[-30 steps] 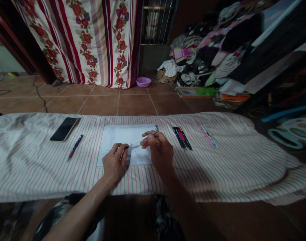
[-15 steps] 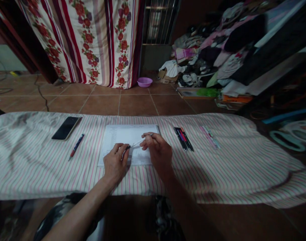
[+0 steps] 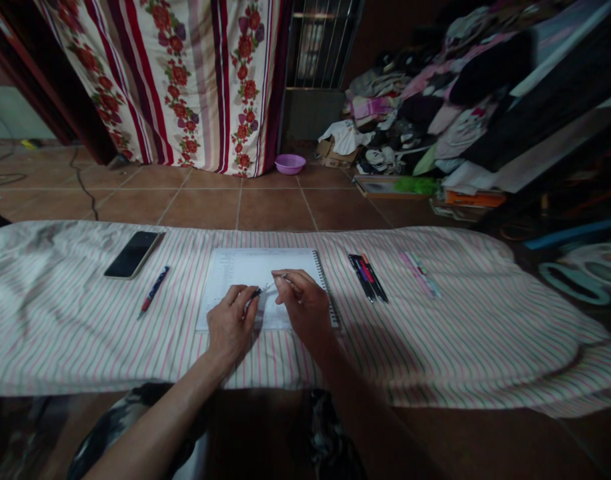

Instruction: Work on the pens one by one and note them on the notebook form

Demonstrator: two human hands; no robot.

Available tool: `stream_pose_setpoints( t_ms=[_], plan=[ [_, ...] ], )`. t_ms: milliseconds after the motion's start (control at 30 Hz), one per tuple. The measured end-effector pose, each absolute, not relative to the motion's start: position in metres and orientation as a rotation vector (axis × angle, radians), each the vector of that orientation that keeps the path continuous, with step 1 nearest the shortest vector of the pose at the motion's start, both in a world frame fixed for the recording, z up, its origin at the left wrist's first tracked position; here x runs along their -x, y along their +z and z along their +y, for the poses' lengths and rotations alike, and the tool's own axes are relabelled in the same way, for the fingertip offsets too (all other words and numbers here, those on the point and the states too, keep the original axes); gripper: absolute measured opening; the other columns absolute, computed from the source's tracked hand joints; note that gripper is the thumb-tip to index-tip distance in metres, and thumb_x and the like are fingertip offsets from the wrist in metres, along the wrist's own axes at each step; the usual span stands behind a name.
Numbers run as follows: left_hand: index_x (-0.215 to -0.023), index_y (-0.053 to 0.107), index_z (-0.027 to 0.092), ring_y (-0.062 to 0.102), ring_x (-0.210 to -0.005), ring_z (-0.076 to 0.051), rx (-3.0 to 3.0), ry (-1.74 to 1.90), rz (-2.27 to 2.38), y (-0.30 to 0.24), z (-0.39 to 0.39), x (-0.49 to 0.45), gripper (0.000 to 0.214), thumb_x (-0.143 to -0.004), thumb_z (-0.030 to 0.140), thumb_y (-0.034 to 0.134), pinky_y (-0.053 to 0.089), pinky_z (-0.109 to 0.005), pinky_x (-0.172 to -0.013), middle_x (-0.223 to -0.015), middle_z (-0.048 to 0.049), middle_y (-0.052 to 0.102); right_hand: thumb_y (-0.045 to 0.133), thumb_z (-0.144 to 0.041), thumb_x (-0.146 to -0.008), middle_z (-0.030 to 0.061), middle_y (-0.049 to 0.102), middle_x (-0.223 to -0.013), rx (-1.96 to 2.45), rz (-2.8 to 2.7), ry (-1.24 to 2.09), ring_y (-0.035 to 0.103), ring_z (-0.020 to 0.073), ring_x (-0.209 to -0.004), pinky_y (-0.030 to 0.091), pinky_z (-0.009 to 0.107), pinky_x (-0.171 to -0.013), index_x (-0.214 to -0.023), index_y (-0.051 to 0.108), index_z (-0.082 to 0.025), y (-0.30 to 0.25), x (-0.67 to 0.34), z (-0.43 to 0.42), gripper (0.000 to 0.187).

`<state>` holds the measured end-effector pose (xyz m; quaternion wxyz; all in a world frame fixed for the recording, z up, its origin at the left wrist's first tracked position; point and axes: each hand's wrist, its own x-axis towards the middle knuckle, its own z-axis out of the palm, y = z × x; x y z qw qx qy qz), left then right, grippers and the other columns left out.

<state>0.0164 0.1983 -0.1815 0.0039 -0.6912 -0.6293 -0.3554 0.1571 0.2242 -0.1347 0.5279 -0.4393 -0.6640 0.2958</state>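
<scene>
A spiral notebook (image 3: 245,267) lies open on the striped cloth (image 3: 435,333). Over its lower half my two hands meet on a thin white pen (image 3: 266,288) with a dark tip. My left hand (image 3: 230,327) pinches the dark tip end with curled fingers. My right hand (image 3: 303,307) is closed round the pen's barrel, and the pen lies nearly flat above the page.
A black phone (image 3: 133,254) and a blue-and-red pen (image 3: 154,290) lie on the cloth to the left. Several dark pens (image 3: 368,277) and pale pens (image 3: 419,273) lie to the right. Beyond are a tiled floor, a floral curtain (image 3: 185,80), a purple bowl (image 3: 290,163) and piled clothes (image 3: 425,100).
My right hand has slid left along the pen toward my left hand, uncovering the notebook's spiral edge. The left hand has stayed put.
</scene>
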Motion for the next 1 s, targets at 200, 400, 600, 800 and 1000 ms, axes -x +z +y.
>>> stream_pose_setpoints(
  t_ms=[200,400,600,800,1000],
  plan=[
    [-0.103,0.06,0.022,0.058,-0.064,-0.01,2.163,-1.13,-1.948,-0.182,0.198,-0.016,0.022,-0.087,0.029,0.047,0.041,-0.022,-0.054,-0.093,-0.0021,0.064,0.048,-0.027,-0.085,0.004,0.064,-0.085,1.044,-1.621,0.709,0.059,0.009,-0.055,0.048,0.022,-0.051,-0.089,0.065,-0.02,-0.136,-0.154,0.224,0.019],
    [-0.096,0.062,0.019,0.054,-0.077,-0.019,2.172,-1.157,-1.76,-0.178,0.2,-0.012,0.017,-0.084,0.026,0.051,0.045,-0.031,-0.068,-0.082,-0.0056,0.062,0.047,-0.03,-0.084,0.0025,0.066,-0.074,1.082,-1.605,0.75,0.059,0.01,-0.054,0.048,0.021,-0.05,-0.088,0.065,-0.019,-0.14,-0.153,0.224,0.02],
    [-0.104,0.059,0.021,0.053,-0.076,-0.017,2.282,-1.26,-1.784,-0.177,0.199,-0.014,0.022,-0.083,0.02,0.049,0.046,-0.03,-0.068,-0.079,-0.0036,0.056,0.047,-0.033,-0.084,-0.0011,0.063,-0.058,1.15,-1.546,0.863,0.054,0.0091,-0.043,0.043,0.019,-0.044,-0.088,0.064,-0.018,-0.143,-0.153,0.225,0.023],
    [-0.105,0.058,0.02,0.057,-0.085,-0.015,2.394,-1.422,-1.853,-0.178,0.199,-0.015,0.027,-0.083,0.014,0.044,0.049,-0.027,-0.075,-0.092,-0.005,0.055,0.045,-0.035,-0.085,-0.0017,0.061,-0.057,1.212,-1.472,0.974,0.049,0.0073,-0.04,0.041,0.018,-0.043,-0.086,0.062,-0.017,-0.143,-0.152,0.228,0.025],
    [-0.116,0.053,0.018,0.056,-0.07,-0.013,2.502,-1.411,-1.86,-0.173,0.198,-0.016,0.034,-0.085,0.016,0.04,0.048,-0.026,-0.066,-0.083,-0.0033,0.058,0.045,-0.034,-0.085,-0.0019,0.06,-0.056,1.212,-1.45,1.004,0.048,0.0069,-0.04,0.04,0.018,-0.043,-0.087,0.061,-0.016,-0.146,-0.151,0.23,0.024]
  ],
)
